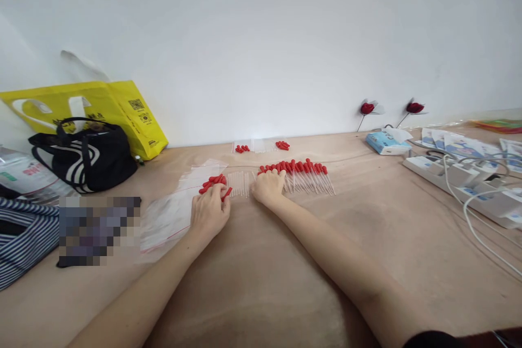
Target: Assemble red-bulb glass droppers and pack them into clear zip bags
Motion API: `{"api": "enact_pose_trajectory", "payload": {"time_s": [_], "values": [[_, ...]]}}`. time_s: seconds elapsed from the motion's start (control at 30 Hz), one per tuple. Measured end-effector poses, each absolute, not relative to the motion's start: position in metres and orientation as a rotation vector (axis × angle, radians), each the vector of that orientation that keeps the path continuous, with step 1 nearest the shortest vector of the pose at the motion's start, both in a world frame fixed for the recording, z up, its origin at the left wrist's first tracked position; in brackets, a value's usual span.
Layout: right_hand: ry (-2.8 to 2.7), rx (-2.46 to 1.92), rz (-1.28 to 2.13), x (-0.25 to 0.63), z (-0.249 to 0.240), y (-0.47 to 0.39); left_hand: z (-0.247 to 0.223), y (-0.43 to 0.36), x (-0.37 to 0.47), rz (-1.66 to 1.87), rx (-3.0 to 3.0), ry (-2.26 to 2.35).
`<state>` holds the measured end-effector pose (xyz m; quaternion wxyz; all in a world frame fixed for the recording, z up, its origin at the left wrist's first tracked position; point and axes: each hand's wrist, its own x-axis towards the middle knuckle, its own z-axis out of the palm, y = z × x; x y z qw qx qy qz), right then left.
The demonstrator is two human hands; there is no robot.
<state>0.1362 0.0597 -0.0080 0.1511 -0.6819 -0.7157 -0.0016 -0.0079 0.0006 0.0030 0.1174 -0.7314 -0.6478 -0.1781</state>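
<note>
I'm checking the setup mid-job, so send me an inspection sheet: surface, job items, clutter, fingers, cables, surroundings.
Surface: tan table
Job items: red pieces, clear sticks, and a row of red-tipped sticks; plastic bags at left
Clutter: yellow bag, black bag and striped cloth at left; tissue pack at right
Left fingers: at the red pieces; hold unclear
Right fingers: at the left end of the red-tipped sticks; hold unclear
Cables: white cables by the power strip at right, apart from the fingers
Surroundings: white wall behind, two flowers near it; other people, nothing seen
</note>
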Motion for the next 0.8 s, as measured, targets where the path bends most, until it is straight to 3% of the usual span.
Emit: {"api": "enact_pose_trajectory", "payload": {"time_s": [0.17, 0.37, 0.6, 0.8], "values": [[-2.086, -1.924, -0.036, 0.135, -0.003, 0.052, -0.005, -0.010, 0.004, -0.637, -2.299, -1.704], [-2.241, -1.554, -0.182, 0.190, -0.003, 0.018, -0.012, -0.021, 0.013, -0.690, -2.500, -1.526], [-2.334, -1.256, -0.045, 0.275, -0.027, -0.010, -0.011, -0.023, 0.021, -0.729, -2.612, -1.462], [-2.273, -1.224, 0.152, 0.275, -0.026, -0.006, -0.017, -0.018, 0.020, -0.703, -2.603, -1.446]]}}
